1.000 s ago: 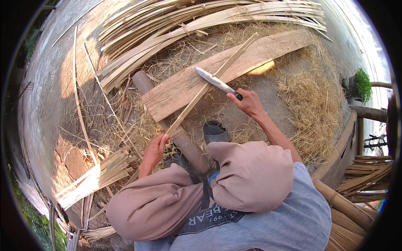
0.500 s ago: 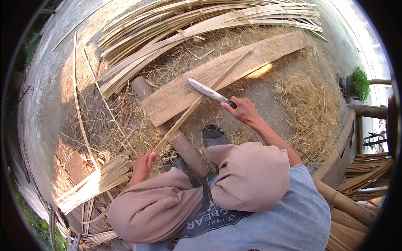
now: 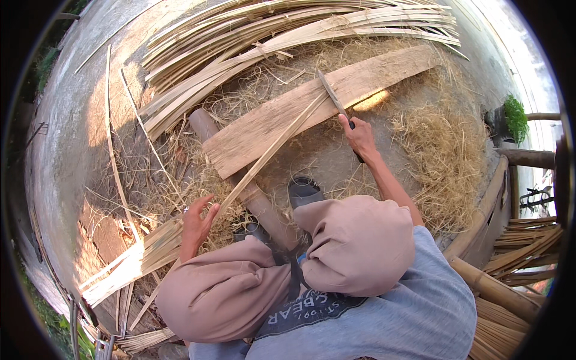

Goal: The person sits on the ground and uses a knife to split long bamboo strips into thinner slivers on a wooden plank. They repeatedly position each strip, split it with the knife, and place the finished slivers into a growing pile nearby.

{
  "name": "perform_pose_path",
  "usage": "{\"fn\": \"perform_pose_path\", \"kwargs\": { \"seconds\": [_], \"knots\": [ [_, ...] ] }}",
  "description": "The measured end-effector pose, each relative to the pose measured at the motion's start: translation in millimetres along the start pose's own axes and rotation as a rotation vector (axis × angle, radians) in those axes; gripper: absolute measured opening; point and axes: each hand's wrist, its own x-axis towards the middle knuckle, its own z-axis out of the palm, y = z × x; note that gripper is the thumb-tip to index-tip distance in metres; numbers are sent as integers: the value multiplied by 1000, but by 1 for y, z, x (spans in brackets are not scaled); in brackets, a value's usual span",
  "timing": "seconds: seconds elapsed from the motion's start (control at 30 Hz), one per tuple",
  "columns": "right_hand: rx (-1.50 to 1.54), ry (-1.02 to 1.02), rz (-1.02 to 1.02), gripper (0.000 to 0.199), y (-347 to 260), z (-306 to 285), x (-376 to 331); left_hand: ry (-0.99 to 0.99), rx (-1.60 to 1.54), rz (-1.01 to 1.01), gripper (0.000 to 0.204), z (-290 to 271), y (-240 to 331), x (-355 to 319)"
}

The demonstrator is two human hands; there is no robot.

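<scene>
My right hand (image 3: 359,138) grips the dark handle of a long knife (image 3: 332,94), its blade pointing away from me over the plank. A thin split bamboo strip (image 3: 271,151) slants across the wooden plank (image 3: 249,137), its far end close to the blade. It runs down toward my left hand (image 3: 197,225), which is open beside it, thumb and fingers apart. Whether the left palm touches the strip I cannot tell. The plank's near left end rests over a brown, rounded log (image 3: 259,207) between my feet.
A large pile of bamboo strips (image 3: 240,51) lies at the back. A smaller bundle (image 3: 141,255) sits at my left. Curly shavings (image 3: 441,162) heap on the right, near a bamboo pole (image 3: 495,291) and more strips (image 3: 525,252). My dark sandal (image 3: 305,193) is beside the log.
The knife has swung right and turned to point farther away from me. My left hand has opened its fingers, and the strip's far end has drawn back toward me.
</scene>
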Motion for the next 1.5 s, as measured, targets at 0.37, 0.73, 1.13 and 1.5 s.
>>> {"fn": "perform_pose_path", "kwargs": {
  "seconds": [0.37, 0.73, 1.13, 1.5],
  "knots": [
    [-76, -122, -139, 65, -11, -21, -41, -232, -90, 50, 42, 89, 60, 59],
    [82, 79, 119, 72, 16, -13, 4, -442, 23, 15, 47, 11, 62, 41],
    [302, -50, 302, 72, 41, 5, -35, -625, 168, -237, 50, -94, 76, 14],
    [318, -29, 323, 65, 43, -25, -69, 248, 258, -368, 32, -177, -185, -132]
  ]
}}
